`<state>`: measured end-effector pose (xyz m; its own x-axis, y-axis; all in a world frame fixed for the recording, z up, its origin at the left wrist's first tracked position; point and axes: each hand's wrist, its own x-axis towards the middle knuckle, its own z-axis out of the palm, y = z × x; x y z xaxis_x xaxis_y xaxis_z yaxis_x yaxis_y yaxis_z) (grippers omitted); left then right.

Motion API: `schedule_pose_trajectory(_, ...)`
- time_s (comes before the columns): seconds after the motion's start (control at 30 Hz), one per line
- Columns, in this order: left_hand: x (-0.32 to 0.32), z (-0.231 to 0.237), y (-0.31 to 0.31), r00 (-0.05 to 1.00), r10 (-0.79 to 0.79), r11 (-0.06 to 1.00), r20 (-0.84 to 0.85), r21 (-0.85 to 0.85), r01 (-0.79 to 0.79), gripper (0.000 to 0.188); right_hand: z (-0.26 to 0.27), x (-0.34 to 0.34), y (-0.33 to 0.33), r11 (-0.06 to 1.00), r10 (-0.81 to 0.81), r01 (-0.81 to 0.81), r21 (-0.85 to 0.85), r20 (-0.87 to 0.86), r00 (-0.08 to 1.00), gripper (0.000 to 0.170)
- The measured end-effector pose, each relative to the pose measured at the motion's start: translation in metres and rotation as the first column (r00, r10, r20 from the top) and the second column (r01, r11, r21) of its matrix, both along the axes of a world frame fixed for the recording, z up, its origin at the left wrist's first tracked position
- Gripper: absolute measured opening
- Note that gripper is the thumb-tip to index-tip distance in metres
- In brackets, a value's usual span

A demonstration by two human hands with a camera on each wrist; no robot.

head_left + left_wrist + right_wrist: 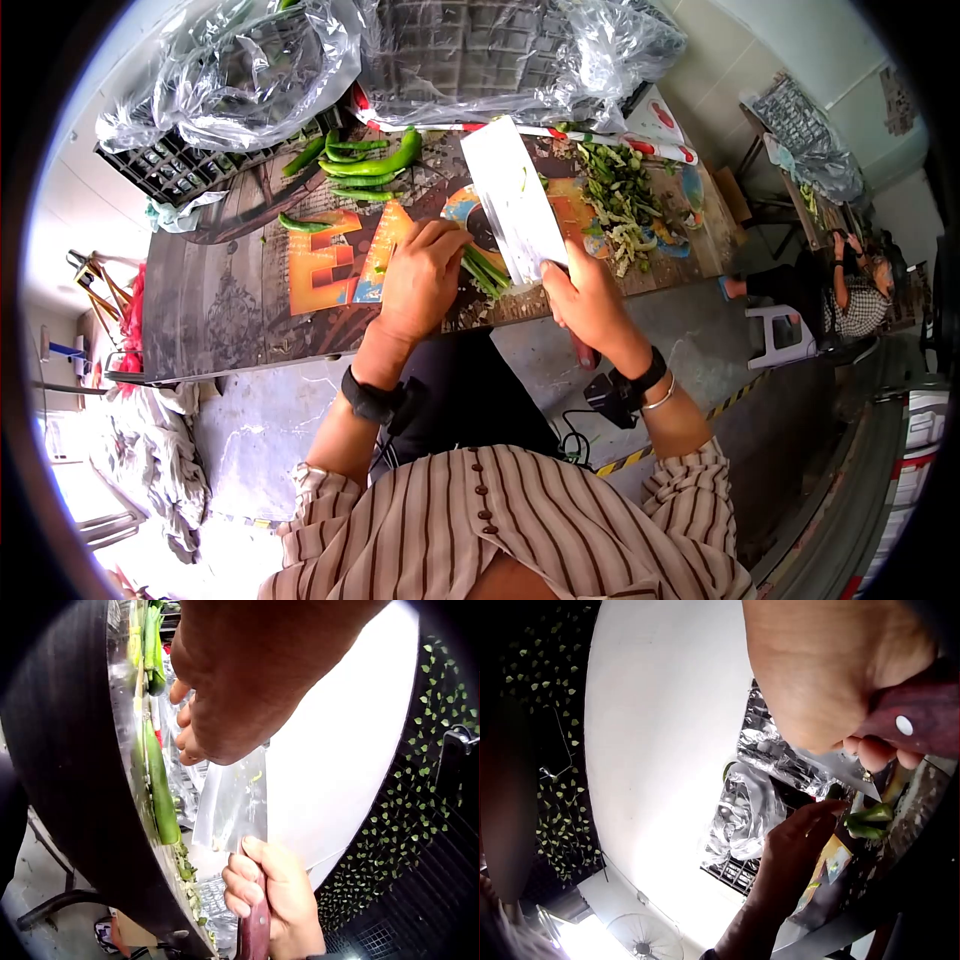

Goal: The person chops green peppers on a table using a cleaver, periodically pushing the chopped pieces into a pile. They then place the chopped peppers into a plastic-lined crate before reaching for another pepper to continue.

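Observation:
The left hand (425, 278) bends its fingers over several green peppers (486, 272) near the table's front edge, gripping them against the tabletop; their ends stick out to its right. In the left wrist view a long green pepper (161, 784) lies below that hand (232, 697). The right hand (590, 300) grips the dark red handle (256, 922) of a cleaver (512, 200). Its broad blade stands tilted just right of the peppers. In the right wrist view, cut pepper ends (870, 822) show beyond the left hand's (799, 844) fingertips.
Whole green peppers (400, 158) lie behind the left hand. Chopped green pieces (620, 195) are heaped at the table's right. Plastic-covered black crates (470, 60) line the back. Another person (858, 300) sits at a table far right, near a white stool (782, 338).

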<state>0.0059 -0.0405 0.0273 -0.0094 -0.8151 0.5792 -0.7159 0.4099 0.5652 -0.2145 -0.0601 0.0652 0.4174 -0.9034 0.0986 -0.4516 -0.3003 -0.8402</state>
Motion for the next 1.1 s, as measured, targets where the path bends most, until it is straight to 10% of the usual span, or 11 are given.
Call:
schedule_pose_trajectory(0.3,0.011,-0.012,0.001,0.986,-0.006,0.999,0.165,0.034,0.0,0.015,-0.02,-0.016,0.033,0.972,-0.15,0.085,0.219,0.299,0.942,0.012)
schedule_pose_trajectory(0.6,-0.013,-0.013,0.046,0.994,0.107,0.979,-0.008,0.175,-0.104,0.015,-0.037,-0.014,0.041,0.952,-0.201,0.082,0.294,0.402,0.893,0.013)
schedule_pose_trajectory(1.1,-0.019,-0.014,0.043,0.973,0.212,0.959,-0.093,0.21,-0.189,0.012,-0.049,0.045,0.015,0.978,-0.201,0.155,0.142,0.417,0.886,0.014)
